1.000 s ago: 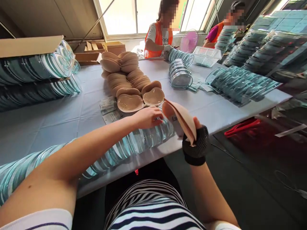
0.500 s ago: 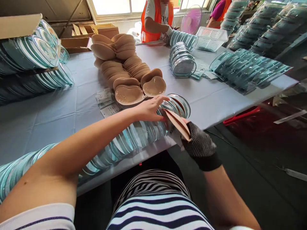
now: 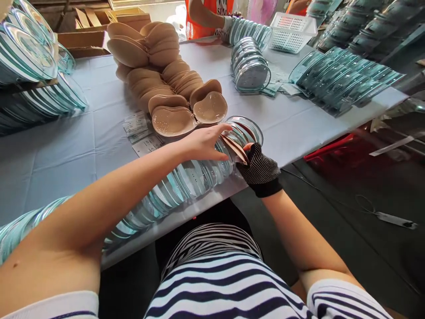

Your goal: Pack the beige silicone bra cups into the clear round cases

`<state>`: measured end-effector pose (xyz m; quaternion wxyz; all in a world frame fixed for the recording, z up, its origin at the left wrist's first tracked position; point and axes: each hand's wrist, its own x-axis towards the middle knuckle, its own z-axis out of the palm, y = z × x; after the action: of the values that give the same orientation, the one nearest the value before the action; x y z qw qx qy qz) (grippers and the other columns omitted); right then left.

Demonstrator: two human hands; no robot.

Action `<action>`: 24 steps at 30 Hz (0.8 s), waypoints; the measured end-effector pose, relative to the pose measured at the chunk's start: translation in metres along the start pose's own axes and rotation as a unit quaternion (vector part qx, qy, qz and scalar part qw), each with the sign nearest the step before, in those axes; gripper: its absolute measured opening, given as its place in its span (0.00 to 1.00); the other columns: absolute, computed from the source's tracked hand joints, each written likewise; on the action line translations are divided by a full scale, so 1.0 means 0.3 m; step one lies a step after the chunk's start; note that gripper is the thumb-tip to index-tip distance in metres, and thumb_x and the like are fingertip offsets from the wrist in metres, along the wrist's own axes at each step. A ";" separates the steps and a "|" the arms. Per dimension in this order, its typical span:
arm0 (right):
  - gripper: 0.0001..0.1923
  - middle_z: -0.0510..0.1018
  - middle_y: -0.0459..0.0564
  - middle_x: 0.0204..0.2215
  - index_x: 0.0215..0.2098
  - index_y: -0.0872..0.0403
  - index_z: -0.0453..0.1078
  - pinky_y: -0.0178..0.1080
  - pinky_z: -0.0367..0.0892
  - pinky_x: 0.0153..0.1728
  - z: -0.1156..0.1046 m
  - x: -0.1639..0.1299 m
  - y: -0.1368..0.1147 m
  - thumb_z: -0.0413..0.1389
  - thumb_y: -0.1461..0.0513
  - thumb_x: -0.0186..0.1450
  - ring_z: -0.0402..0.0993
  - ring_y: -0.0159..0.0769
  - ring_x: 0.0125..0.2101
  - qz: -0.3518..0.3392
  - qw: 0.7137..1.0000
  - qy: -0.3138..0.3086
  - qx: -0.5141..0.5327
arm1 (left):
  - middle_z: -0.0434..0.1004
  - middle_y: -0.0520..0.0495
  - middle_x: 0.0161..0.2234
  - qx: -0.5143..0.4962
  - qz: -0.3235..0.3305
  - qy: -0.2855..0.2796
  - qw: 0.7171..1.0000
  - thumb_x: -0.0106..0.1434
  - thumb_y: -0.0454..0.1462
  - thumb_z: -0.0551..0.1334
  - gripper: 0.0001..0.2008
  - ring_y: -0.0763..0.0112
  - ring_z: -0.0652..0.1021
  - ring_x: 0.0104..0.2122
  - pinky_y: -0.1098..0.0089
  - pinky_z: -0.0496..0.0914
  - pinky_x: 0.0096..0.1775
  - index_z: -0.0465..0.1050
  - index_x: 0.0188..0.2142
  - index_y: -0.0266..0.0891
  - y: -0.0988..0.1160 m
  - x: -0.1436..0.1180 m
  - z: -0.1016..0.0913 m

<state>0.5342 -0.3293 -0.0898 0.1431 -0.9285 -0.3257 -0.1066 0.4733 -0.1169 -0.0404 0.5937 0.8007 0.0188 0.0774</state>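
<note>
My right hand [image 3: 260, 170], in a black dotted glove with bare fingertips, grips a beige adhesive bra [image 3: 236, 149], seen edge-on. The bra sits at the right part of a long row of clear plastic cases [image 3: 186, 184] standing on edge along the table's near side. My bare left hand [image 3: 209, 141] reaches over this row, thumb and fingers spread apart, beside the bra; its fingertips are close to the cases, and whether they touch one is hard to tell. Right behind it lies a pile of beige adhesive bras [image 3: 174, 120], the front ones with shiny cup faces.
Printed cards [image 3: 141, 133] lie left of the bra pile. More case stacks stand on the left [image 3: 29, 66] and right [image 3: 341, 79]. A white basket [image 3: 292, 33] sits at the back, near a person in an orange vest [image 3: 204, 20] handling cases. Cardboard boxes [image 3: 83, 42] stand back left.
My right hand has moved up and left, bringing the bra in among the cases. My left hand has kept its spread shape over the row. The camera view has shifted slightly.
</note>
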 end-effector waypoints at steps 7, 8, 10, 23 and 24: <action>0.17 0.82 0.57 0.36 0.46 0.58 0.71 0.36 0.57 0.26 0.042 -0.040 0.002 0.48 0.56 0.68 0.77 0.40 0.29 0.002 1.000 -0.027 0.002 | 0.81 0.49 0.46 0.001 0.010 -0.039 0.999 0.29 0.27 0.76 0.34 0.49 0.74 0.55 0.61 0.60 0.62 0.81 0.40 0.46 0.013 0.002 -0.007; 0.17 0.82 0.57 0.36 0.46 0.58 0.72 0.36 0.56 0.25 0.059 -0.041 -0.008 0.48 0.56 0.68 0.77 0.41 0.28 0.020 0.999 -0.034 -0.005 | 0.80 0.49 0.47 0.008 0.011 -0.044 0.999 0.29 0.27 0.77 0.33 0.49 0.73 0.57 0.60 0.59 0.62 0.81 0.39 0.46 0.012 0.003 -0.010; 0.17 0.82 0.56 0.36 0.47 0.57 0.73 0.37 0.54 0.25 0.084 -0.046 -0.023 0.48 0.56 0.69 0.77 0.41 0.28 0.044 0.998 -0.053 -0.011 | 0.80 0.49 0.48 0.026 0.016 -0.050 0.998 0.31 0.28 0.77 0.30 0.48 0.71 0.59 0.58 0.57 0.64 0.81 0.38 0.46 0.010 0.004 -0.015; 0.14 0.82 0.57 0.38 0.42 0.57 0.74 0.36 0.64 0.34 0.118 -0.030 -0.050 0.48 0.60 0.68 0.78 0.40 0.35 0.042 0.997 0.008 0.066 | 0.67 0.41 0.62 0.191 0.062 -0.118 0.972 0.43 0.34 0.75 0.14 0.40 0.62 0.65 0.43 0.53 0.64 0.81 0.32 0.42 0.011 0.014 -0.017; 0.15 0.82 0.57 0.38 0.43 0.57 0.74 0.36 0.65 0.35 0.125 -0.027 -0.055 0.47 0.60 0.69 0.78 0.40 0.35 0.048 0.997 0.014 0.067 | 0.67 0.41 0.61 0.188 0.065 -0.122 0.972 0.44 0.34 0.75 0.13 0.41 0.62 0.65 0.43 0.53 0.64 0.81 0.32 0.42 0.010 0.014 -0.016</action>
<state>0.5216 -0.3090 -0.1240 0.2140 -0.9298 -0.2854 -0.0908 0.4764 -0.1128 -0.0359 0.4239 0.9010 -0.0910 0.0127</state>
